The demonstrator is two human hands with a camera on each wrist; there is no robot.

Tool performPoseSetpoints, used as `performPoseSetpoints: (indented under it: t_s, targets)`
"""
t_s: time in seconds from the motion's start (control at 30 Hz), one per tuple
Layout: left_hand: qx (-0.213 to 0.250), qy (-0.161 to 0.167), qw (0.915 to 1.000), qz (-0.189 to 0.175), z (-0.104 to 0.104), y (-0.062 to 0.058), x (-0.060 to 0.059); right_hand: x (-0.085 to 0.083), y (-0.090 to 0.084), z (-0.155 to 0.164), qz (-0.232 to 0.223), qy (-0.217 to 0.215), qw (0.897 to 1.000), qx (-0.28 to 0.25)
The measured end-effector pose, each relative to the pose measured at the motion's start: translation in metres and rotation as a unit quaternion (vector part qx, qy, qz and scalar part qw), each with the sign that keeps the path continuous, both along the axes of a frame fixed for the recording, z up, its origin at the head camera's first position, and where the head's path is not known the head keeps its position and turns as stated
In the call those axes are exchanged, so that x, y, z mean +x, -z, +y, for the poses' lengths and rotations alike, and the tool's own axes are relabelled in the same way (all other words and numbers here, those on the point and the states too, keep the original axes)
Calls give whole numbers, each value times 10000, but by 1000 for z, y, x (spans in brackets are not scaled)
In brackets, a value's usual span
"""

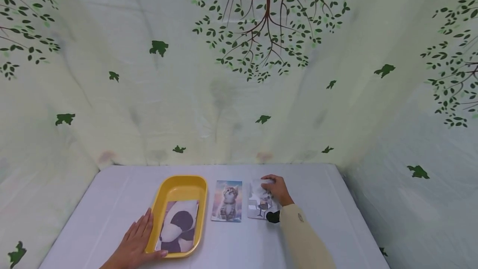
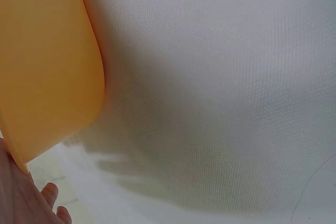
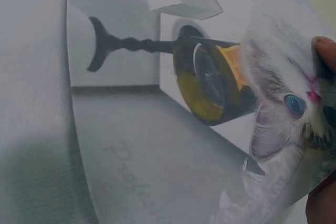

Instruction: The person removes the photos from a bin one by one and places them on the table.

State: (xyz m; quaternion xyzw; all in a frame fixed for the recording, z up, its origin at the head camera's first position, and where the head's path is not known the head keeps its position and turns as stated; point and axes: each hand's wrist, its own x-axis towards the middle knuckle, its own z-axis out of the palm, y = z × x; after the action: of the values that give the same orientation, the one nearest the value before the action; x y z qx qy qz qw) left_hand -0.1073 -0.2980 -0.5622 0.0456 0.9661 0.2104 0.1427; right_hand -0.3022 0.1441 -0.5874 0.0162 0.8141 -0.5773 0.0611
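My right hand [image 1: 275, 188] pinches a picture card [image 1: 257, 202] at its far right part, with the thumb and fingers at its edge in the right wrist view. That card [image 3: 126, 129] shows a white blue-eyed cat and a stemmed glass on grey. To its left lies a card with a tabby kitten [image 1: 228, 202]. My left hand [image 1: 136, 240] rests along the left side of a yellow tray [image 1: 183, 180], fingers straight and thumb at the near rim. Inside the tray lies a panda picture card [image 1: 177, 227]. The left wrist view shows the tray's outer wall [image 2: 47, 77] and some fingertips.
A white cloth covers the table [image 1: 317, 227]. Behind it and at both sides hangs a pale curtain [image 1: 224, 107] printed with branches and green leaves. A black heart-shaped piece [image 1: 273, 217] sits by the right cuff.
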Motion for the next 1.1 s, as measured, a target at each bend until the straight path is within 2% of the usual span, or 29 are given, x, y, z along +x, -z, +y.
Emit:
performPoseSetpoints:
  t_s: [0.03,0.1,0.2,0.3,0.4,0.57,0.7,0.97,1.1]
  targets:
    - [28,-42,9999,-133,0,-1,0,0,2,0,-15,-44,10000,62]
    - [84,-11,10000,-5,0,-2,1,-2,7,0,13,-84,9998,170]
    - [131,118,9984,536,-1,0,4,-4,12,-1,37,-54,9997,245]
    - [27,255,9933,1123,-1,2,8,-5,12,-4,10,42,9997,231]
    - [-95,318,9898,1388,-1,4,9,-6,9,-9,22,29,9997,262]
    - [-191,378,9859,1617,-1,3,9,-9,0,-16,148,-73,9982,584]
    - [-202,386,9843,1711,-1,3,9,-12,0,-17,170,49,9966,810]
    - [-131,333,9879,1512,-3,8,10,-9,9,-12,315,455,9975,429]
    - [-108,270,9897,1399,-4,8,10,-6,10,-17,501,473,9969,390]
